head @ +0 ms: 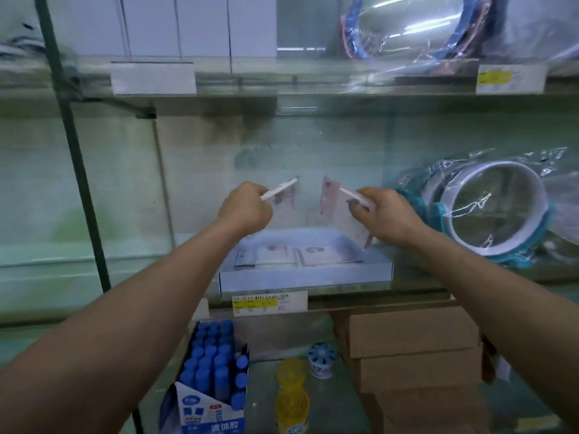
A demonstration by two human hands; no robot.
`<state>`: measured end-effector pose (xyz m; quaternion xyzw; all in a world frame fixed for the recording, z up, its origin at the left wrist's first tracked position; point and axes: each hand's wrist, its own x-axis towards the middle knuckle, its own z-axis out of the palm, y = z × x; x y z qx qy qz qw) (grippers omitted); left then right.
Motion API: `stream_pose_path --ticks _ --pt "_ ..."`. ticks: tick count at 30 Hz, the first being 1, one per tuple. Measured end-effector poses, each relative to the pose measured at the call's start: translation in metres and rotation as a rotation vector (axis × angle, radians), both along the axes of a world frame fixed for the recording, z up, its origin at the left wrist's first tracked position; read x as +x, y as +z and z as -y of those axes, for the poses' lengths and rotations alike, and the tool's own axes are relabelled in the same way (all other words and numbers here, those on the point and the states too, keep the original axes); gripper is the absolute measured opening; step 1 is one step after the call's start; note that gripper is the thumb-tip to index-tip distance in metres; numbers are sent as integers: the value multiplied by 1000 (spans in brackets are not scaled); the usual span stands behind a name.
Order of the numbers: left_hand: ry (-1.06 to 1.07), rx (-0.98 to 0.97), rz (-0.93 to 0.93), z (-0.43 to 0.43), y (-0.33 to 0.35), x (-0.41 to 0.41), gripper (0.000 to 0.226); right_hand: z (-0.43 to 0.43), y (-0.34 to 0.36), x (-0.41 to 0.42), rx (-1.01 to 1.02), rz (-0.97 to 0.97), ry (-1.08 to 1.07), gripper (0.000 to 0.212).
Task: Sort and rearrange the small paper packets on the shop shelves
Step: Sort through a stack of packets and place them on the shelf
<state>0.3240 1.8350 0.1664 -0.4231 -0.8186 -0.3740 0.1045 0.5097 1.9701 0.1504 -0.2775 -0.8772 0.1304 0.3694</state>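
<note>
Both of my hands are raised above a shallow white box point(305, 277) on the middle shelf. My left hand point(246, 208) pinches a small stack of pale pink paper packets point(283, 191), seen edge-on. My right hand point(387, 214) grips another bundle of the same packets point(336, 203), held upright with its printed face turned left. Inside the box lie two or three more packets point(294, 255), flat and side by side. The picture is blurred, so the print on them cannot be read.
Round items in clear plastic wrap point(488, 208) lie right of the box. A price label point(269, 303) hangs on the shelf edge. Below stand a carton of blue-capped glue bottles point(213, 371), a yellow bottle point(291, 396) and stacked brown cartons point(416, 352). White boxes point(188, 23) fill the upper shelf.
</note>
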Motion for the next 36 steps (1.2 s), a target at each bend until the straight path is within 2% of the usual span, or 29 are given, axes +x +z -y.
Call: stream_pose_path --ticks 5,7,10,17,22,27,31,34,36 --pt "-44 219 399 0 -8 7 19 -32 -3 -10 -330 -109 206 17" --pt "-30 268 503 -1 -12 5 17 -38 -6 -14 -502 -137 300 14" --pt "5 300 631 -1 -15 0 16 -44 -12 -22 -624 -132 362 15" --pt "-4 410 832 -8 -16 -15 19 -54 -11 -34 -653 -153 356 19" --pt "-78 470 993 -12 -16 -32 7 -60 -4 -42 -707 -220 279 13" --pt "-157 478 1128 -19 -19 -45 17 -61 0 -50 -704 -187 224 5" --pt "-213 436 1174 -26 -24 -45 16 -49 -1 -60 -730 -93 317 5" --pt "-233 452 1141 -28 -24 -45 7 -35 -5 -72 -714 23 405 11" --pt "-243 490 1117 -28 -20 -49 14 -25 -7 -80 -695 110 420 15"
